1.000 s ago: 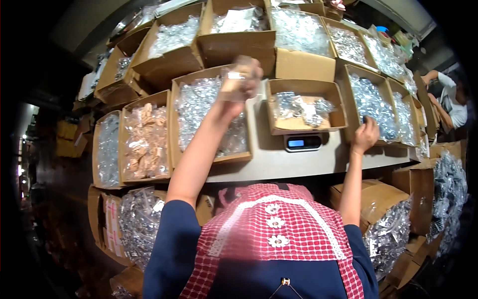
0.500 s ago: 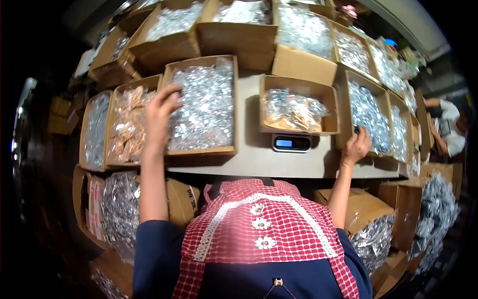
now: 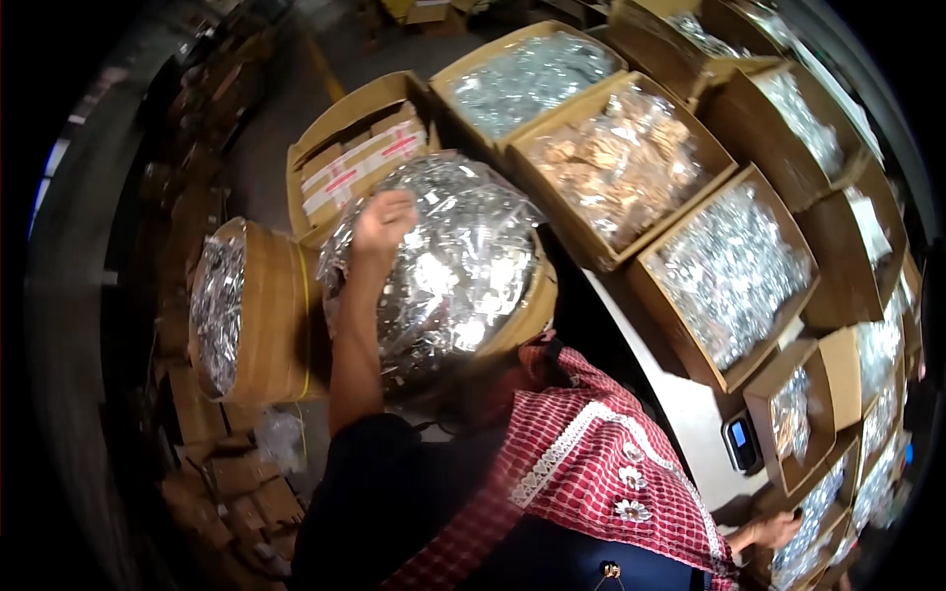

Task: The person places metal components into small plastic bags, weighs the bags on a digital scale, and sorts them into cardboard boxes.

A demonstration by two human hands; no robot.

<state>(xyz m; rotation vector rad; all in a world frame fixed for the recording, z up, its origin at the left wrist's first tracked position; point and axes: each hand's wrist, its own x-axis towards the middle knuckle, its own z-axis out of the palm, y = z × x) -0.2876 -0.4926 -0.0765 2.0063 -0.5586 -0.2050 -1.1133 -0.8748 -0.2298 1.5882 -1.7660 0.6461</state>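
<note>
My left hand [image 3: 384, 222], a little blurred, is above the left side of a large heap of shiny silver packets [image 3: 448, 261] bulging from a carton. Its fingers are curled in, and what they hold, if anything, is hidden. Off at the lower right, my right hand [image 3: 777, 530] is at a carton of small silver packets [image 3: 816, 522]. Its fingers are pinched around a small dark thing [image 3: 796, 514] that I cannot make out. A small carton of clear and tan packets [image 3: 791, 419] stands by a digital scale [image 3: 741, 441].
On the table [image 3: 690, 419] are cartons of tan packets [image 3: 621, 163], silver packets [image 3: 734, 281] and grey packets [image 3: 532, 84]. More cartons line the far right. Left of the heap are a carton of white-and-pink boxes [image 3: 360, 167] and a tall carton [image 3: 266, 305].
My view and body have turned left. My left hand has moved from the tabletop cartons to the large silver heap. My right hand stays by the silver packets on the right.
</note>
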